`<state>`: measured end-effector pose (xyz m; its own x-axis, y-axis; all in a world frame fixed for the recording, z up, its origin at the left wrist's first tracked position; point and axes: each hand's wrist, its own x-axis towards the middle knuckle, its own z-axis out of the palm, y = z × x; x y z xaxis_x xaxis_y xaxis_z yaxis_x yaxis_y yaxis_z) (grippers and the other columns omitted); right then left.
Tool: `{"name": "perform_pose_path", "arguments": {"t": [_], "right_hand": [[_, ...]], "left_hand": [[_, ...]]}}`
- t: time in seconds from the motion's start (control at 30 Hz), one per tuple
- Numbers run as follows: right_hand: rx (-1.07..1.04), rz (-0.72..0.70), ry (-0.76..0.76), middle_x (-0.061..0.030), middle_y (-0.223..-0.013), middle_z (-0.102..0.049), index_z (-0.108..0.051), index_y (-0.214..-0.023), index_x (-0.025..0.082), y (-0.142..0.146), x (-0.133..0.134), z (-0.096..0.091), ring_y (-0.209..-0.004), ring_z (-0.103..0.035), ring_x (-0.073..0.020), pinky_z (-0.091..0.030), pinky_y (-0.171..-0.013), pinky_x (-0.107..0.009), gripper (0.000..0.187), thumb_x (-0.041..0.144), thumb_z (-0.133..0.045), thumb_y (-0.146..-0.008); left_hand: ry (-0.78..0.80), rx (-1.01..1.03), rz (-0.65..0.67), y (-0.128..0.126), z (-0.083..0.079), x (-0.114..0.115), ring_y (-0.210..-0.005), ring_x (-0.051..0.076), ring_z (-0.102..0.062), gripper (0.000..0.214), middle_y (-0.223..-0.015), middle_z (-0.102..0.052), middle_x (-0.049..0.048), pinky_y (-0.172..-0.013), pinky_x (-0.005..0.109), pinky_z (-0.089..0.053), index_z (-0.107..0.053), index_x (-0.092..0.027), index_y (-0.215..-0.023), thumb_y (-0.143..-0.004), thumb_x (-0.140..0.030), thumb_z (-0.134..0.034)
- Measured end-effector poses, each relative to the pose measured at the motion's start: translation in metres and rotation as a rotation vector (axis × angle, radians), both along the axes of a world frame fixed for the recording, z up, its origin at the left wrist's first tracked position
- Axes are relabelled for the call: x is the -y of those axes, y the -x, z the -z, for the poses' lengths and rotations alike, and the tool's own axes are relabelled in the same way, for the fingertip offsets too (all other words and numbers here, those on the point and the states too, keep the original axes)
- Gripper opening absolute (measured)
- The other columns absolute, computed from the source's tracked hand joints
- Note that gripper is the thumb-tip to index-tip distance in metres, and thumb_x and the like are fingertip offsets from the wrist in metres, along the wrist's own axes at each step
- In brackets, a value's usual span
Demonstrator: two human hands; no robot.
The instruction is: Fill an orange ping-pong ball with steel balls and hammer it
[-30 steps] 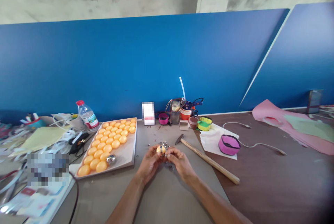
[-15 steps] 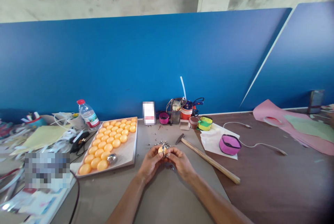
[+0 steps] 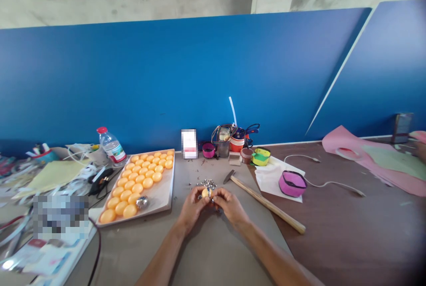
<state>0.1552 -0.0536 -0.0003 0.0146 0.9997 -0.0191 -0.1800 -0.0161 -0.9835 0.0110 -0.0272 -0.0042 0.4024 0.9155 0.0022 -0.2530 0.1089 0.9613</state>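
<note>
Between my two hands is an orange ball (image 3: 206, 193), table-tennis size, with small shiny silver pieces across its surface. My left hand (image 3: 192, 206) is closed around its left side, thumb on the front. The fingers of my right hand (image 3: 229, 205) are closed on its right edge by the silver pieces; whether a loose piece is between them is too small to tell. Just beyond my fingers lies a pile of small silver pieces (image 3: 209, 183). On the left, a shallow white tray (image 3: 163, 201) holds rows of orange balls (image 3: 137, 188) and one silver-covered ball (image 3: 142, 202).
A hammer (image 3: 266, 201) lies right of my hands. Behind it are a purple fabric ring (image 3: 293, 184) on white paper, a green-yellow container (image 3: 261, 156) and cups with tools. A bottle (image 3: 112, 148), cables and papers crowd the left. A blue partition (image 3: 199, 77) rises behind.
Both hands stay in nearly the same place on the orange ball, with only slight finger shifts. At the far right edge, part of another person's hand has come into view.
</note>
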Motion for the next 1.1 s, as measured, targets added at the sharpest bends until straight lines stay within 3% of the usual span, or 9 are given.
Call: {"name": "perform_pose_path", "arguments": {"t": [0.23, 0.43, 0.63, 0.9, 1.1], "right_hand": [[-0.029, 0.000, 0.011, 0.0052, -0.052, -0.052, -0.048, -0.067, 0.019, -0.002, 0.005, -0.002, -0.049, -0.045, -0.0096, -0.033, -0.052, -0.023, 0.023, 0.038, -0.062, -0.066], [0.008, 0.009, 0.018, 0.0056, -0.050, -0.050, -0.048, -0.065, 0.019, -0.003, 0.005, -0.003, -0.048, -0.043, -0.0092, -0.032, -0.051, -0.023, 0.024, 0.038, -0.062, -0.067], [0.007, 0.003, 0.000, 0.0047, -0.051, -0.053, -0.047, -0.065, 0.019, 0.001, 0.004, 0.000, -0.047, -0.045, -0.0096, -0.032, -0.051, -0.023, 0.025, 0.040, -0.061, -0.068], [-0.030, -0.012, 0.025, 0.0050, -0.049, -0.050, -0.046, -0.064, 0.020, 0.001, 0.010, -0.010, -0.046, -0.044, -0.0099, -0.032, -0.051, -0.024, 0.029, 0.044, -0.061, -0.067], [0.061, 0.042, 0.051, 0.0061, -0.044, -0.048, -0.045, -0.062, 0.020, 0.002, 0.008, -0.008, -0.043, -0.040, -0.0090, -0.028, -0.047, -0.023, 0.024, 0.039, -0.059, -0.068]], "left_hand": [[-0.081, -0.098, -0.003, 0.001, -0.007, 0.002, -0.074, 0.018, -0.059, 0.034, -0.086, -0.061, 0.0041, -0.072, 0.033, -0.047, -0.057, -0.017, -0.097, -0.071, -0.036, -0.068], [-0.163, -0.201, -0.063, 0.000, -0.002, 0.001, -0.080, 0.020, -0.058, 0.038, -0.089, -0.062, 0.0060, -0.074, 0.032, -0.047, -0.059, -0.016, -0.094, -0.066, -0.038, -0.072], [-0.128, -0.141, -0.047, -0.001, -0.007, 0.003, -0.072, 0.017, -0.058, 0.036, -0.089, -0.060, 0.0054, -0.069, 0.033, -0.049, -0.056, -0.015, -0.096, -0.072, -0.041, -0.065], [-0.123, -0.132, -0.031, 0.001, -0.007, 0.002, -0.072, 0.018, -0.058, 0.033, -0.085, -0.062, 0.0052, -0.069, 0.031, -0.047, -0.060, -0.016, -0.094, -0.068, -0.034, -0.070], [-0.134, -0.174, -0.099, -0.001, -0.006, 0.004, -0.070, 0.017, -0.057, 0.031, -0.081, -0.062, 0.0041, -0.066, 0.027, -0.046, -0.062, -0.016, -0.090, -0.065, -0.030, -0.073]]}}
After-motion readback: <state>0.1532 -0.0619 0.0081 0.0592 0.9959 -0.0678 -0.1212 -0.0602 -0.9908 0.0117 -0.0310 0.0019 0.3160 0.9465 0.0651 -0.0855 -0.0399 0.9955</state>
